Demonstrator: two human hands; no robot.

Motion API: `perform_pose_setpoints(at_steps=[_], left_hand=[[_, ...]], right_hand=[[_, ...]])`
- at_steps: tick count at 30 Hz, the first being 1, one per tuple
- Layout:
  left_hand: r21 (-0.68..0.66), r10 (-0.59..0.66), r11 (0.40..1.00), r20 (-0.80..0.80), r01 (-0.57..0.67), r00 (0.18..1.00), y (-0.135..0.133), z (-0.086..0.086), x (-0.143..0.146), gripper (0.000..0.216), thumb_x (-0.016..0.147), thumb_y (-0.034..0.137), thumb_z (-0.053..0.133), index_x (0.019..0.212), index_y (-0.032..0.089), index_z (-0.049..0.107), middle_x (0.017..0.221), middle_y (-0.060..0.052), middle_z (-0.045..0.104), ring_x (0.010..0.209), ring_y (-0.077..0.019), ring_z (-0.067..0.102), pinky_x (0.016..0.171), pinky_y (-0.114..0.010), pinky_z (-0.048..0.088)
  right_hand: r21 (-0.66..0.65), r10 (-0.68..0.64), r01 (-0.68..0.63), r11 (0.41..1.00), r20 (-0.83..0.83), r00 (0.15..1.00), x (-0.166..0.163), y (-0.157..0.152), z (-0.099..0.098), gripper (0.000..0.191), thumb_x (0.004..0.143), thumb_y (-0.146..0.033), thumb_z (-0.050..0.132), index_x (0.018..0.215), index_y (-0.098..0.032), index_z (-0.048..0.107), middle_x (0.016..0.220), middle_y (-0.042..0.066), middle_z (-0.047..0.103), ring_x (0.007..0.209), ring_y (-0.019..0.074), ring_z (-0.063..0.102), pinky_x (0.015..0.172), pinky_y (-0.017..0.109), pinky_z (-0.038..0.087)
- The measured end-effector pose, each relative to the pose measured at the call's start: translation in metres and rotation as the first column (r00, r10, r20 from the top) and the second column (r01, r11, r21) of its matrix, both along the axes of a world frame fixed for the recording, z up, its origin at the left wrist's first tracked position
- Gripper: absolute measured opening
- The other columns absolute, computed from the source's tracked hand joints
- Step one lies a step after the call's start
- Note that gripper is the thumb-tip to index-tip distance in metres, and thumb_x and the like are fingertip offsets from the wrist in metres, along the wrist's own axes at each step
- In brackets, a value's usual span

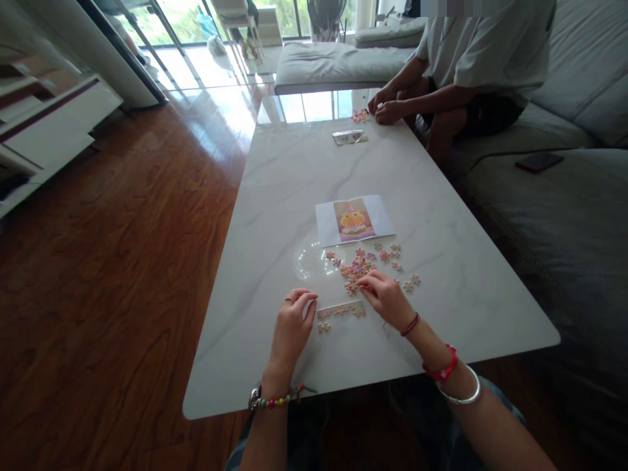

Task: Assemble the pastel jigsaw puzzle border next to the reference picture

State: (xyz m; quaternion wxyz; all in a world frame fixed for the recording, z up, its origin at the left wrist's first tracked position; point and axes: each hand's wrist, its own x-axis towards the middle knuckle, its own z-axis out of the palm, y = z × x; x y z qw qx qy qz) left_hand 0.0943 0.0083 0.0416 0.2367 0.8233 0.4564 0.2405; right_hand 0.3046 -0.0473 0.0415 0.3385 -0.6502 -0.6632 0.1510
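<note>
Small pastel jigsaw puzzle pieces lie in a loose pile [357,267] on the white marbled table. At the near edge of this pile, my right hand [387,297] pinches a puzzle piece, mostly covered by its fingertips. Below the pile is a joined strip of puzzle edge [338,310], with a few pieces attached under its two ends. My left hand [293,324] rests beside the strip's left end, thumb and fingers a little apart, with nothing seen in them. Behind the pile lies a creased paper sheet with a picture [354,219] of a yellow character.
Loose pieces [412,282] lie to the right of the pile. At the table's far end are a plastic packet [349,137] and another small pile [360,116], near the hands [387,110] of a person seated on the grey sofa [564,196]. A phone [538,162] lies there.
</note>
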Motion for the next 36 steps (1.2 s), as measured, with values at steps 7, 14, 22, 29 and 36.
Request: perform_pose_setpoints(at_steps=[7, 14, 22, 29, 36], left_hand=[[0.092, 0.040, 0.995, 0.057, -0.046, 0.998, -0.001, 0.002, 0.014, 0.012, 0.080, 0.020, 0.047, 0.084, 0.019, 0.058, 0.093, -0.005, 0.056, 0.086, -0.0167, 0.054, 0.078, -0.032, 0.046], [0.103, 0.057, 0.993, 0.051, -0.062, 0.997, 0.000, 0.001, 0.021, 0.012, 0.079, 0.020, 0.048, 0.084, 0.019, 0.059, 0.095, -0.005, 0.057, 0.088, -0.0169, 0.055, 0.072, -0.030, 0.047], [0.052, 0.071, 0.996, 0.028, -0.072, 0.997, -0.003, 0.002, 0.009, 0.012, 0.079, 0.019, 0.047, 0.082, 0.019, 0.059, 0.091, -0.004, 0.058, 0.084, -0.0161, 0.056, 0.074, -0.029, 0.047], [-0.008, 0.087, 0.996, -0.003, -0.087, 0.996, -0.018, 0.001, -0.005, 0.014, 0.079, 0.015, 0.047, 0.085, 0.019, 0.059, 0.091, -0.004, 0.057, 0.085, -0.0158, 0.055, 0.080, -0.031, 0.045], [-0.028, 0.059, 0.998, -0.012, -0.059, 0.998, -0.034, -0.002, -0.019, 0.020, 0.077, 0.011, 0.049, 0.091, 0.021, 0.059, 0.096, -0.003, 0.057, 0.090, -0.0163, 0.053, 0.083, -0.032, 0.044]], right_hand=[[-0.182, -0.235, 0.257, 0.949, 0.132, 0.963, 0.122, -0.024, 0.007, 0.020, 0.070, -0.021, 0.058, 0.089, -0.018, 0.061, 0.085, 0.002, 0.055, 0.052, 0.0074, 0.048, 0.061, 0.025, 0.044], [-0.366, -0.062, 0.117, 0.923, 0.159, 0.985, 0.125, -0.032, -0.006, 0.019, 0.066, -0.017, 0.059, 0.085, -0.018, 0.061, 0.084, 0.003, 0.053, 0.062, 0.0095, 0.052, 0.065, 0.024, 0.044], [-0.309, -0.082, 0.110, 0.945, 0.101, 0.992, 0.116, -0.033, 0.003, 0.013, 0.071, -0.020, 0.052, 0.081, -0.016, 0.058, 0.078, 0.003, 0.058, 0.061, 0.0110, 0.054, 0.060, 0.025, 0.046], [-0.189, 0.018, -0.071, 0.979, -0.267, 0.964, 0.044, -0.031, 0.015, 0.019, 0.072, -0.023, 0.053, 0.089, -0.017, 0.058, 0.085, 0.004, 0.063, 0.072, 0.0131, 0.060, 0.063, 0.025, 0.052], [-0.095, 0.232, -0.254, 0.963, -0.193, 0.953, -0.047, -0.024, 0.003, 0.019, 0.078, -0.018, 0.047, 0.093, -0.020, 0.059, 0.081, 0.003, 0.066, 0.069, 0.0118, 0.061, 0.065, 0.025, 0.050]])
